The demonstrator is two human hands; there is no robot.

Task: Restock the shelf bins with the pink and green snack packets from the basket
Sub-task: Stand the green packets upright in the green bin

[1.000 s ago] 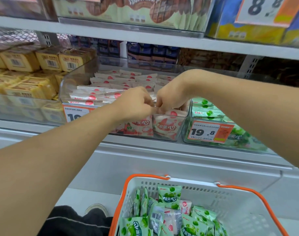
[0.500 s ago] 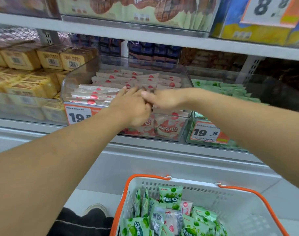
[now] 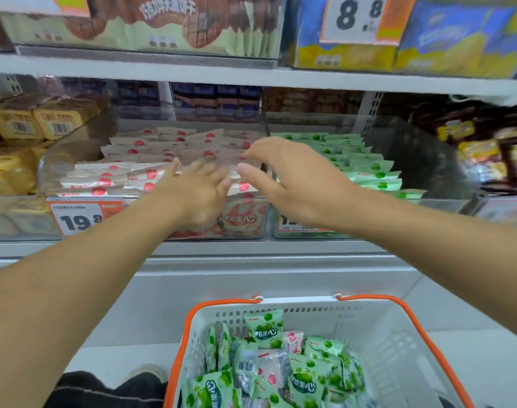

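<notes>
- At frame centre, the left hand and right hand hovered spread and empty over the pink packets' bin.
- At lower centre, the basket held green packets.

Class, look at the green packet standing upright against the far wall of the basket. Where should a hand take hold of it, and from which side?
Grip the upright green packet by its top edge, coming straight down from above. It stands taller than the heap, so its top is free, while its lower part is buried among other packets and the basket wall is close behind. The right hand looks empty and nearer.
</notes>
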